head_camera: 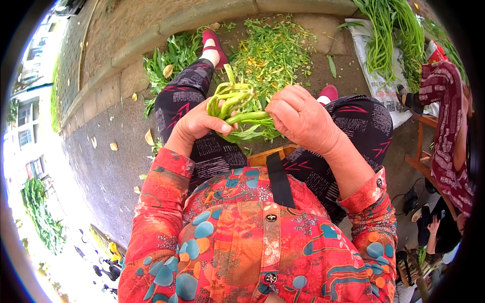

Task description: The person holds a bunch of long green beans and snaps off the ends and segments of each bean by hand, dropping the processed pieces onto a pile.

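Note:
My left hand (pixel 201 123) is wrapped around a bunch of thick green leafy-vegetable stems (pixel 231 100), which look like water spinach. The cut stem ends point up and away from me, and narrow leaves (pixel 255 130) hang below the hand. One thick stem (pixel 248 117) runs across to my right hand (pixel 297 115), whose thumb and fingers are pinched at its end; the fingertips are partly hidden. Beyond the hands, a heap of green and yellowed trimmings (pixel 269 53) covers the ground between my feet. More leafy greens (pixel 172 57) lie beside my left shoe.
Long green stems (pixel 394 41) lie on a white printed sack (pixel 373 72) at the far right. Someone in patterned maroon trousers (pixel 441 113) sits there on a wooden chair (pixel 420 151). A stone kerb (pixel 212 19) runs behind the heap. A wooden seat edge (pixel 261 157) shows between my legs.

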Demonstrator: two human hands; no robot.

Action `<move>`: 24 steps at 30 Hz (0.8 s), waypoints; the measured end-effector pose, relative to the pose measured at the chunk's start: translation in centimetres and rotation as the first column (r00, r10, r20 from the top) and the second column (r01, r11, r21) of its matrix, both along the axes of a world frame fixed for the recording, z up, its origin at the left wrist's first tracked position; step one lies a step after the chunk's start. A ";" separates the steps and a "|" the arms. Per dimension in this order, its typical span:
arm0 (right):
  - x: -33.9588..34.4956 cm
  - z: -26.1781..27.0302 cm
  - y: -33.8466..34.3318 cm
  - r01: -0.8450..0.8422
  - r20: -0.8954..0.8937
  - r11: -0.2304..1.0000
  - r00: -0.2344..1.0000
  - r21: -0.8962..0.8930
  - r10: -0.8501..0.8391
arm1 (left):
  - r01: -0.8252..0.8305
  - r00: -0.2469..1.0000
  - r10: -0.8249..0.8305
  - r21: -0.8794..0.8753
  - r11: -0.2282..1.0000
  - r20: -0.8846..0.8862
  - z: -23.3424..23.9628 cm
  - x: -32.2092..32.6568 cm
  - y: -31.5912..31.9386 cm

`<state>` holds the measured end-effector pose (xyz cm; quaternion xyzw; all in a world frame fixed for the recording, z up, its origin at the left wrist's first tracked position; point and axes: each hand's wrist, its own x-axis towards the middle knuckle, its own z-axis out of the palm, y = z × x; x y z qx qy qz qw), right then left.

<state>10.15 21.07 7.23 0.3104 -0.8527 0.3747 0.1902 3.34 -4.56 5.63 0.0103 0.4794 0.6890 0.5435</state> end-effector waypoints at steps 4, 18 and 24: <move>0.1 -0.4 -0.6 0.050 0.117 0.977 0.993 -0.208 -0.026 | -0.019 1.000 0.019 -0.025 1.000 -0.014 0.0 0.0 0.0; -0.1 -0.4 0.6 0.520 0.721 0.604 0.680 -0.603 0.134 | -0.032 0.990 0.018 -0.100 0.994 -0.139 0.4 0.6 0.4; -1.1 -1.6 1.2 0.589 0.730 0.599 0.683 -0.543 -0.011 | -0.073 0.979 0.047 -0.126 0.989 -0.197 0.9 0.6 0.3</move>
